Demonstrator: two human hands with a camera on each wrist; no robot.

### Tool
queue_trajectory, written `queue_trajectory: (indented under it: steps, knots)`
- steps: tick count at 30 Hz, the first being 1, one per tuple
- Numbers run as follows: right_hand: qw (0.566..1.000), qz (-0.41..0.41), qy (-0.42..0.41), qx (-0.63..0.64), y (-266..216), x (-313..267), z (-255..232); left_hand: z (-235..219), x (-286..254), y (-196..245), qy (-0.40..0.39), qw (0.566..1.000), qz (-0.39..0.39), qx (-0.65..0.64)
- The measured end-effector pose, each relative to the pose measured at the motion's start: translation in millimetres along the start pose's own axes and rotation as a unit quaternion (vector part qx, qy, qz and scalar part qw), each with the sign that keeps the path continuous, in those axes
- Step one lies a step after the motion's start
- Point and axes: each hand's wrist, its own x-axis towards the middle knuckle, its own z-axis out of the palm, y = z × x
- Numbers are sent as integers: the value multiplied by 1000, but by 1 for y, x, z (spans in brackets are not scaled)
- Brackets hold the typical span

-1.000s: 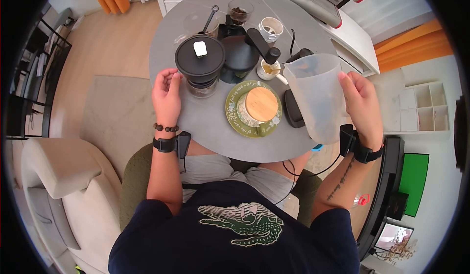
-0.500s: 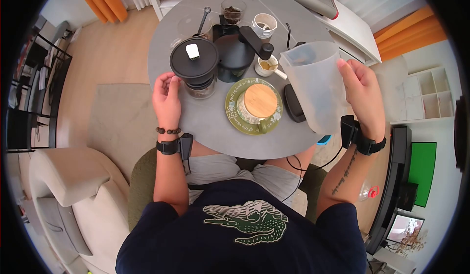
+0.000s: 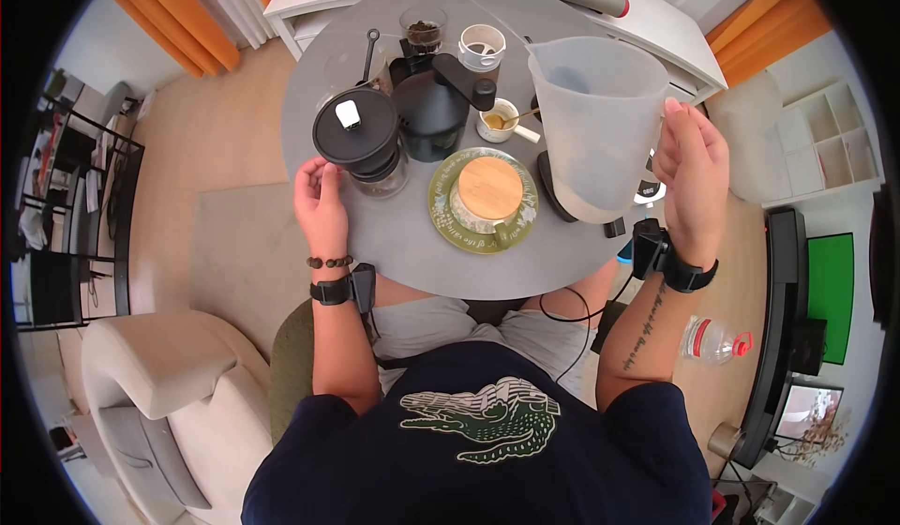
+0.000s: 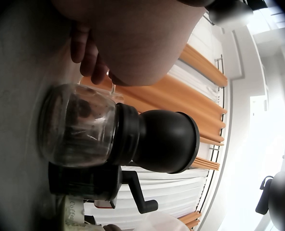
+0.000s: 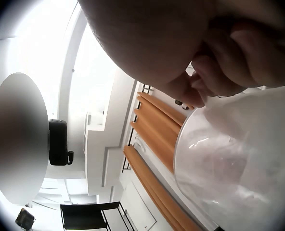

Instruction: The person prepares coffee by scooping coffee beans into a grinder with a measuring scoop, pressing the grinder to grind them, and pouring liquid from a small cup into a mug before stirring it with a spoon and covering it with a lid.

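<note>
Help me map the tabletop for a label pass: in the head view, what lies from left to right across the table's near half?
Left hand → black-lidded grinder on a glass jar → green plate carrying a round wooden lid → translucent plastic jug → right hand holding the jug off the table.

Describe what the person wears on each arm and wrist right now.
Both arms are bare below short navy sleeves. The left hand has a dark bead bracelet and a black strapped wrist camera. The right hand has a black camera strap, a trailing cable, and forearm script tattoo.
</note>
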Motion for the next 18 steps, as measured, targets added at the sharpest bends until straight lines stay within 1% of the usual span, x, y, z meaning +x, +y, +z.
queue_trajectory:
  steps: [2, 6, 7, 8, 9, 11, 12, 14, 15, 17, 18]
  knots:
    - [997, -16, 47, 50, 7, -2, 2, 1, 1, -1, -1, 1000, 7, 8]
    - [991, -45, 63, 113, 25, 3, -15, 2, 3, -6, 1, 1000, 1, 15]
    - [984, -51, 67, 156, 26, 3, -19, 2, 3, -6, 3, 1000, -6, 13]
    - [975, -62, 73, 199, 27, -4, -21, -4, 2, -10, -2, 1000, 3, 11]
    - [974, -67, 78, 203, 25, -5, -25, -6, 2, -13, -3, 1000, 3, 9]
    - [955, -79, 92, 270, 16, -6, -36, -6, 3, -15, -11, 1000, 8, 6]
    - [953, -85, 98, 273, 11, -7, -41, -7, 3, -15, -7, 1000, 9, 6]
    - [943, -122, 112, 290, -4, -6, -52, -7, 2, -15, -10, 1000, 15, 6]
    - [941, -125, 118, 293, -8, -2, -58, -6, 3, -15, -4, 1000, 16, 0]
    - [933, -169, 143, 285, -20, 4, -73, -3, 0, -6, 8, 1000, 14, -3]
    - [930, -172, 148, 288, -24, 10, -79, -3, 0, -4, 2, 1000, 18, -2]
